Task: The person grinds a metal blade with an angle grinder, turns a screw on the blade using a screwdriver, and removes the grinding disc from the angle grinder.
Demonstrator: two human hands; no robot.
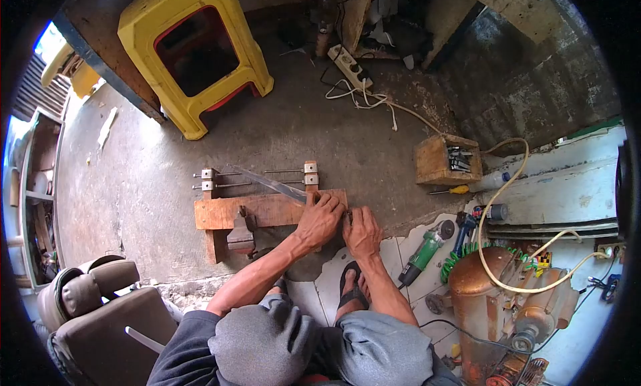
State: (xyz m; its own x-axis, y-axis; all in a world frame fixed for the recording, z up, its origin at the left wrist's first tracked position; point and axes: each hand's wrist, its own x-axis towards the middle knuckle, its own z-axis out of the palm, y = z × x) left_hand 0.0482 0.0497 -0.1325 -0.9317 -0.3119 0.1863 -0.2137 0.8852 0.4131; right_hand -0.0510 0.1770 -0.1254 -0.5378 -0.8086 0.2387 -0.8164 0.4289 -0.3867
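Extending past the tabletop's (279, 212) far edge, the blade (270, 183) meets the left grip (317, 222), its fingers bent; whether they clasp it cannot be told. The right grip (362, 235), fingers curled, sits beside it, contents hidden. Vise (241, 235) at left. Grinder (423, 253) markings unreadable.

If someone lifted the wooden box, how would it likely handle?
The wooden box probably feels heavy for its size, given the metal-looking pieces inside. It's likely stiff, with board-like walls. Tipping could spill pieces through its uncovered opening.

Wooden plank (274, 211), shiny metal strip (273, 183)
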